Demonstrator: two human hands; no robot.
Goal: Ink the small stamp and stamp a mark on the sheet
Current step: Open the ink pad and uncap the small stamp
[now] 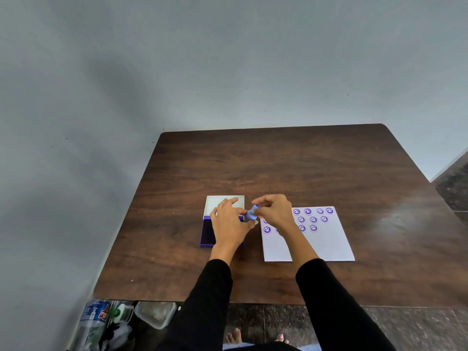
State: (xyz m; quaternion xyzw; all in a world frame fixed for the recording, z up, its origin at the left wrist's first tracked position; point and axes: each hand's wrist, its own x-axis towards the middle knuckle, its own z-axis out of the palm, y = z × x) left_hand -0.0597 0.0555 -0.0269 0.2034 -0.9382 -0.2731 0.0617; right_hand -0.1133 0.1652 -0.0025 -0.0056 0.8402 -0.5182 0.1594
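Head view, looking down over a dark wooden table (278, 168) set against a grey wall (228, 59).

Nearest the camera, bare toes (234, 335) show on a speckled stone floor (405, 328). At lower left, under the table's near edge, stand plastic bottles (95, 323) and a clear tub (155, 314).

Two arms in black sleeves (326, 297) reach forward over the table. Both hands meet in the air between an ink pad and a sheet, holding a small blue stamp (251, 214) between them. The left hand (229, 224) hovers above the ink pad, its fingers spread and its thumb and forefinger pinching the stamp's left side. The right hand (274, 211) is curled, its fingertips closed on the stamp's right side. The stamp lies tilted; whether its face is inked cannot be told.

The ink pad (207, 233) lies open below the left hand, a dark purple pad in a purple tray, with its white lid (215, 202) folded back on the far side.

The white sheet (324, 244) lies just right of the pad, flat on the table. Its far half carries rows of purple smiley marks (307, 211); the right wrist hides some of them. The near half is blank.
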